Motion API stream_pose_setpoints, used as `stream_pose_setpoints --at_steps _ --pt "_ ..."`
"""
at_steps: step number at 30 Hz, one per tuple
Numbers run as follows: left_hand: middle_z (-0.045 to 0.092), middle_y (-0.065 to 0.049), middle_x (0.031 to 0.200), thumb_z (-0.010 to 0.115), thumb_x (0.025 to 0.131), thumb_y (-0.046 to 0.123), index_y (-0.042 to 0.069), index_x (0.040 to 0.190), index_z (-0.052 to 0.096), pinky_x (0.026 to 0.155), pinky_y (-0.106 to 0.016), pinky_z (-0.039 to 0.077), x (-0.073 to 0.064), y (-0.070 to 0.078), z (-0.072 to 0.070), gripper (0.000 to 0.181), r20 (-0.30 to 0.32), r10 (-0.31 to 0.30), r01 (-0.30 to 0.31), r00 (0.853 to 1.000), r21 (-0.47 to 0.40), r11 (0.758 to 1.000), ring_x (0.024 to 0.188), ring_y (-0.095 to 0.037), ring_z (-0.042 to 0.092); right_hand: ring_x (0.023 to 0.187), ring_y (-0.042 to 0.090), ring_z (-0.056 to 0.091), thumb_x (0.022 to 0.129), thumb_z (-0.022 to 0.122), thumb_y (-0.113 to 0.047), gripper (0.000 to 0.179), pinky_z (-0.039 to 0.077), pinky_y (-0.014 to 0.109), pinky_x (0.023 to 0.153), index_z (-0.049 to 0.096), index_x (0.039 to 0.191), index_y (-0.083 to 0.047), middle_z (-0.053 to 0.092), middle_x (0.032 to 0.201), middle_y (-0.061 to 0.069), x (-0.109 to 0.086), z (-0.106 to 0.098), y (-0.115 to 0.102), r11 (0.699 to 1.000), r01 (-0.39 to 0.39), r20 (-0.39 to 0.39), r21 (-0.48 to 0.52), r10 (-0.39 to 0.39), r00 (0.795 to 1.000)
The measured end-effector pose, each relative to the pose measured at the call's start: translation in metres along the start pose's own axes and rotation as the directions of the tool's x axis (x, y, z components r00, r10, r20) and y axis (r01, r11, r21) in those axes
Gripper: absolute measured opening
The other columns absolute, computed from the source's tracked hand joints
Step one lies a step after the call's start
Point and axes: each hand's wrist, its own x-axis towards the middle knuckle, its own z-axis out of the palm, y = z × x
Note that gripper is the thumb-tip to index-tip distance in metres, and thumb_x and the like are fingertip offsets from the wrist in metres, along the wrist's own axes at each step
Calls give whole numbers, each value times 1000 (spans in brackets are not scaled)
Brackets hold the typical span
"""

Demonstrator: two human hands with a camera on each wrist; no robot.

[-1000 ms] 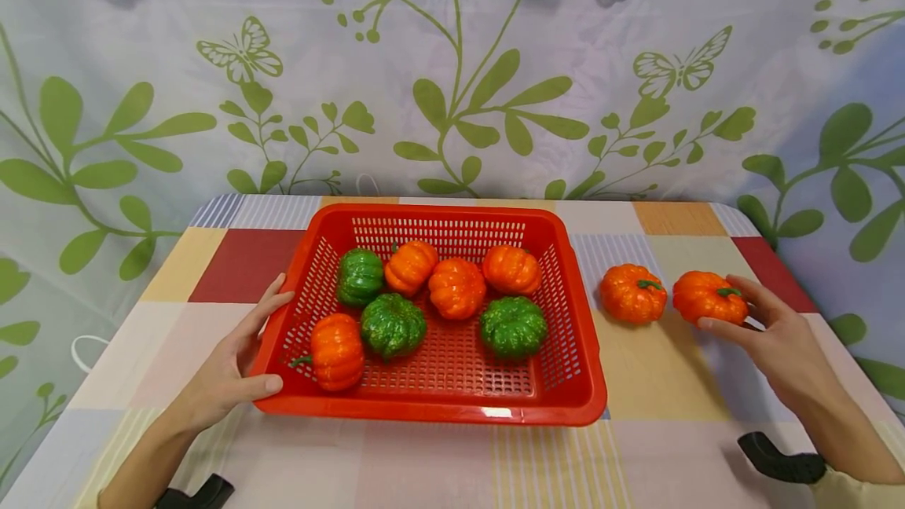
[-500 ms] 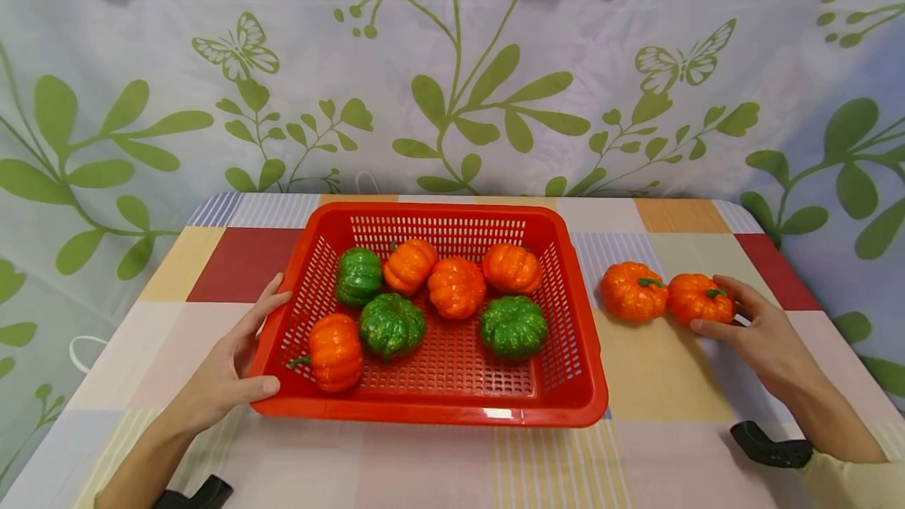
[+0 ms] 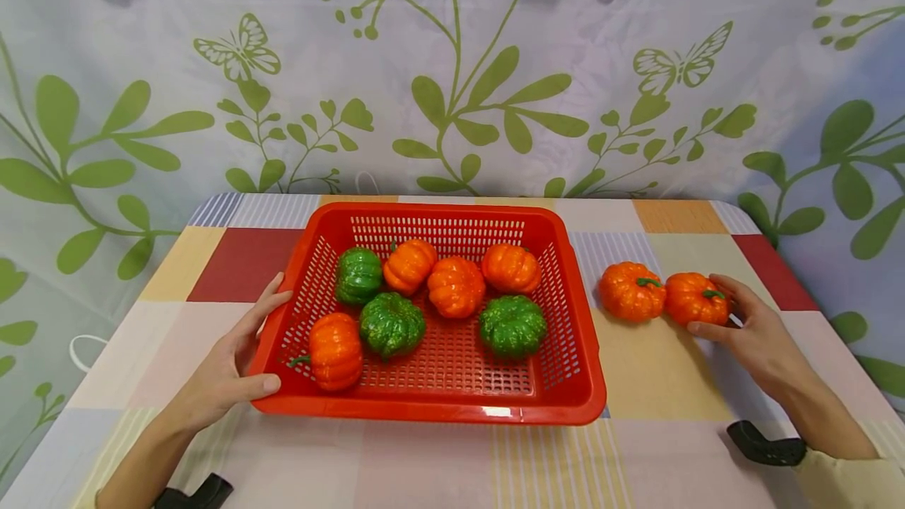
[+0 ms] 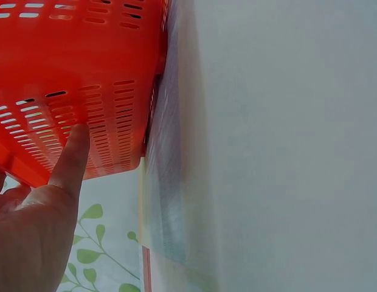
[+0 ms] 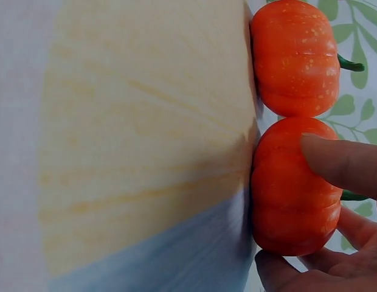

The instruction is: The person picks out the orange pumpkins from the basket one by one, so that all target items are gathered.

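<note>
The fingers of your right hand (image 3: pixel 756 336) grip the outer orange pumpkin (image 3: pixel 696 298) on the desk (image 3: pixel 424 462). To its left, touching it, the inner orange pumpkin (image 3: pixel 632 293) sits between it and the red basket (image 3: pixel 424 411). Your left hand (image 3: pixel 219 371), fingers extended, rests against the basket's left side.

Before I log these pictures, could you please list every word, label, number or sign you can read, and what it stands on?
None: no readable text on the red basket, orange pumpkins or patchwork tablecloth.
The backdrop shows plants and butterflies, no words.
Any marks on the black wrist pieces are too small to read.
</note>
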Motion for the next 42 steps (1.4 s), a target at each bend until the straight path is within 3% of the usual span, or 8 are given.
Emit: stream_pose_setpoints --at_steps 7,13,21,27,30,34,37,42 --pt "-2 -1 166 63 79 -4 8 156 25 83 -33 56 0 -2 -1 87 4 -1 1 1000 1 1000 136 -9 26 132 50 21 94 67 -22 85 16 65 112 13 158 -8 15 155 29 1 1 2 999 -19 9 44 19 1000" --pt "-2 -1 166 63 79 -3 9 156 24 83 -34 56 1 -1 -1 87 6 -1 1 1000 3 1000 136 -10 27 132 44 23 94 68 -23 84 18 51 116 16 159 -11 17 156 24 1 1 4 999 -13 -2 40 13 1000" --pt "-2 -1 165 63 79 -4 8 156 24 83 -34 56 1 -2 -1 87 11 1 -1 1000 -8 1000 135 -10 28 131 45 22 94 69 -23 84 18 49 115 17 158 -12 17 157 23 1 0 4 999 -11 -6 48 12 1000" --pt "-4 -1 165 61 78 -8 6 156 23 87 -33 55 0 -4 -2 88 18 0 1 1000 -33 999 136 -10 28 135 42 18 94 68 -23 83 11 52 116 16 159 -16 14 161 19 -1 0 5 996 -11 -6 91 11 1000" --pt "-4 -1 165 61 78 -8 6 156 23 87 -33 55 0 -5 -3 88 17 -1 2 1000 -39 999 136 -11 29 138 36 19 95 67 -21 82 15 30 116 15 160 -20 15 162 16 -2 -1 5 993 -3 -13 115 5 1000" --pt "-4 -1 165 61 78 -8 6 156 23 87 -33 55 0 -5 -3 87 14 0 1 1000 -42 999 137 -11 27 135 15 29 96 65 -18 79 26 4 96 18 159 -22 22 160 9 -5 -3 4 993 20 -37 117 -16 999" --pt "-4 -1 165 61 78 -7 6 156 23 86 -33 55 -1 -5 -3 88 13 0 0 1000 -36 999 136 -11 27 133 6 32 96 65 -18 78 29 1 93 20 159 -24 22 161 4 -10 -6 2 994 19 -52 110 -14 999" --pt "-3 -1 165 62 78 -7 6 156 23 86 -33 55 -1 -5 -3 87 12 0 0 1000 -26 1000 136 -10 27 137 5 27 95 66 -16 74 30 1 95 27 157 -30 25 157 -12 -19 -9 -2 993 17 -93 119 -5 996"
